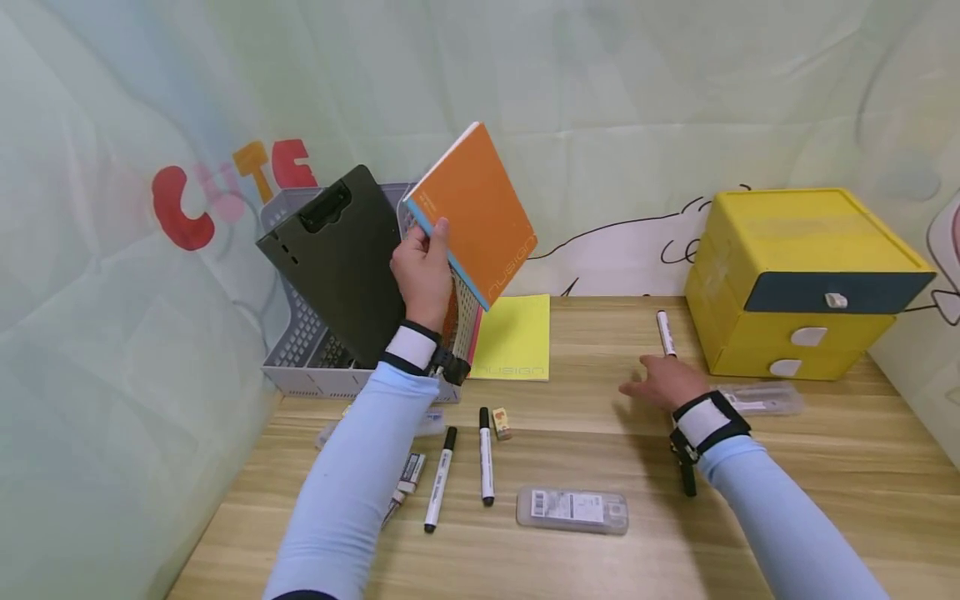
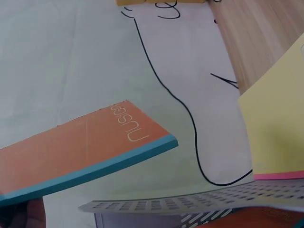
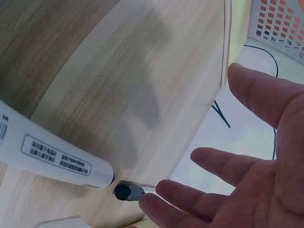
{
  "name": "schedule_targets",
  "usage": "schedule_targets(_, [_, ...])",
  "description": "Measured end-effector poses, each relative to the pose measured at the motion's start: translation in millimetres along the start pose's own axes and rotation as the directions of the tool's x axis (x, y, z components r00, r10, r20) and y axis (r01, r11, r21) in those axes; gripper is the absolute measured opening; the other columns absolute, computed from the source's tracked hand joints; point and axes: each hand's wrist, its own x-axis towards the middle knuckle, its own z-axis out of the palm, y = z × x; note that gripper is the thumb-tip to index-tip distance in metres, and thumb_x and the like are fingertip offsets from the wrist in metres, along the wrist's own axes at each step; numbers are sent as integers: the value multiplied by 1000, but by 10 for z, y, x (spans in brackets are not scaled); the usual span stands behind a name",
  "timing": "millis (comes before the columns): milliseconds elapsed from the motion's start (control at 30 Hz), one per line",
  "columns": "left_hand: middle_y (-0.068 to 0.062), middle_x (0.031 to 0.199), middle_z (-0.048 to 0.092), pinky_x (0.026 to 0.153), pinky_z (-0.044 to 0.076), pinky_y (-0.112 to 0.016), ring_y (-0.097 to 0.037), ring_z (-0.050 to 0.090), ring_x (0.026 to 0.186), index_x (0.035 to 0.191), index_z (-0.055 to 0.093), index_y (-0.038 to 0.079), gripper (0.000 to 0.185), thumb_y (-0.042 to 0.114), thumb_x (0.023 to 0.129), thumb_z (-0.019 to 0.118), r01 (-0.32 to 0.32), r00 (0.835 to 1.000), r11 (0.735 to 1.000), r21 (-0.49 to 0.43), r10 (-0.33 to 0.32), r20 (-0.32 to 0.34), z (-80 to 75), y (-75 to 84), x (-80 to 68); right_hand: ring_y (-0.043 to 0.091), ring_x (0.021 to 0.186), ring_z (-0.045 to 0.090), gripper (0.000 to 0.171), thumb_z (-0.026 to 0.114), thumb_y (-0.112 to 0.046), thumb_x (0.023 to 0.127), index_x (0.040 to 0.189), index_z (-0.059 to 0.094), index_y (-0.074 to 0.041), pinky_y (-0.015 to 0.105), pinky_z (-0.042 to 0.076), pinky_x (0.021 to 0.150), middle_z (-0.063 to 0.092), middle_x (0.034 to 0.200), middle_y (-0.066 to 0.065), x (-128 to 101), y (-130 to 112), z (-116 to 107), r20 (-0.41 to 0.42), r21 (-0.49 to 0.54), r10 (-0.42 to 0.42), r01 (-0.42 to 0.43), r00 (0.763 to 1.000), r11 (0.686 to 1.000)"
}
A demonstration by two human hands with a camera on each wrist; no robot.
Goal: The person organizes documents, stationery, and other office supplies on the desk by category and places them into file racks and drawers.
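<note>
My left hand [image 1: 423,275] grips an orange notebook [image 1: 480,212] by its blue spine, thumb on the cover. The notebook is held tilted above the right side of a grey perforated basket [image 1: 300,382]. In the left wrist view the notebook [image 2: 90,142] is in the air near the basket's rim [image 2: 161,205]. Over the table on the right, my right hand [image 1: 660,382] is spread with nothing in it. One white marker [image 1: 665,332] lies just beyond its fingers, and another marker's black end [image 1: 687,477] shows under the wrist. The right wrist view shows the palm [image 3: 256,199] and fingers apart.
A dark clipboard [image 1: 345,267] leans in the basket. Beside it lies a yellow notebook [image 1: 517,337]. Two markers, an eraser [image 1: 502,423] and a translucent case [image 1: 572,510] are nearer me. A yellow drawer box [image 1: 810,242] stands at the back right, a clear case [image 1: 765,398] before it.
</note>
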Motion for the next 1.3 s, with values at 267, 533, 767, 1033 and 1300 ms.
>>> schedule_targets(267, [-3,64,46,51,28,-24,-11,49,59,90,67,0,31,28,100,61,-74,984,996,-51,64,-167,-308,132,250,52,120,51,71,63,-39,94,134,46,17,59,43,97,52,130,38,-7,12,42,-14,24,-6,6,1000,1000])
schedule_targets(533, [-8,92,72,67,45,-22,-16,67,86,96,72,1,24,24,98,65,-26,952,988,-149,-21,-305,-580,188,534,51,122,49,69,63,-37,95,134,46,18,59,40,100,49,132,39,-5,21,65,-10,51,11,-11,1000,999])
schedule_targets(767, [-3,85,69,68,42,-22,-13,63,84,92,71,5,28,31,98,63,19,944,999,-47,-34,-328,-599,99,577,51,121,51,68,62,-37,95,133,47,17,60,41,99,50,132,38,-4,46,101,-15,55,23,-22,1000,998])
schedule_targets(1033, [-4,66,49,60,32,-25,-20,55,68,81,63,2,36,32,100,61,32,955,968,250,44,-292,-437,-231,456,51,121,50,68,62,-38,95,133,48,16,60,41,98,50,132,38,-6,41,108,-15,40,31,-30,999,999])
schedule_targets(1300, [-17,86,70,66,45,-42,-32,66,81,94,69,-1,35,31,101,58,62,982,928,368,9,-187,-262,-487,283,50,124,47,67,61,-39,96,136,48,13,61,40,99,49,135,37,14,-6,113,-23,40,21,-20,1000,999])
